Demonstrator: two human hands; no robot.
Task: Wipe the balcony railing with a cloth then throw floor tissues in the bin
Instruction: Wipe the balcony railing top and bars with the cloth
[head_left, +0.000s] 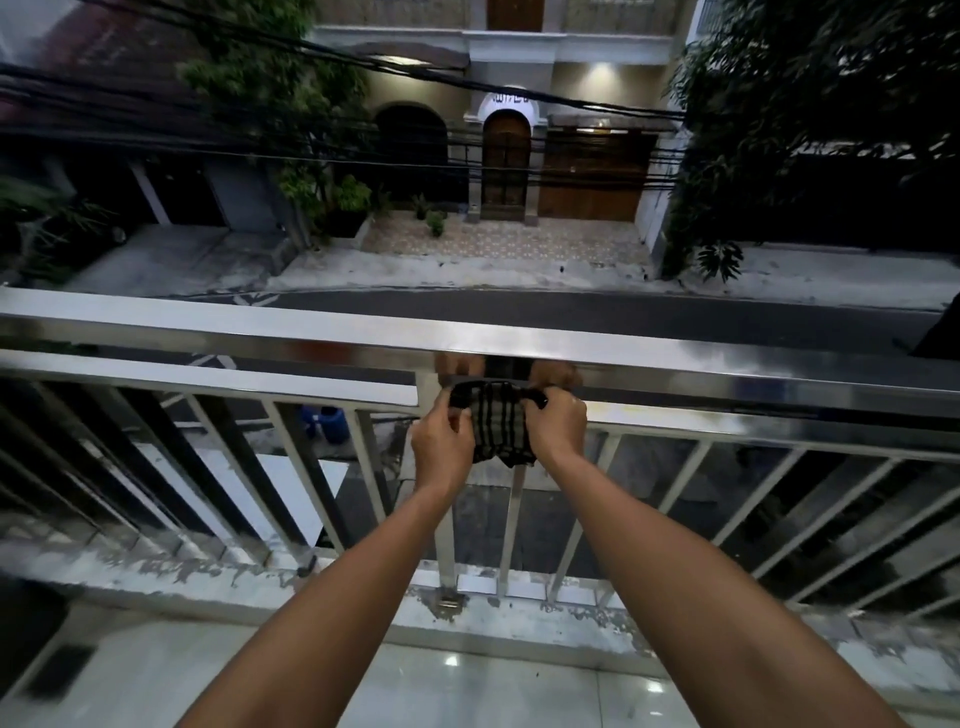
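Both hands pinch the top edge of a dark striped cloth (500, 428), left hand (441, 441) and right hand (556, 423) either side, just below the shiny top rail of the balcony railing (311, 327).

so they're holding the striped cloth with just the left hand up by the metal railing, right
Not quite: both hands hold it. In the head view the left hand and the right hand each pinch an upper corner of the striped cloth. The rest stands: it is held up by the metal railing, just below its top rail.
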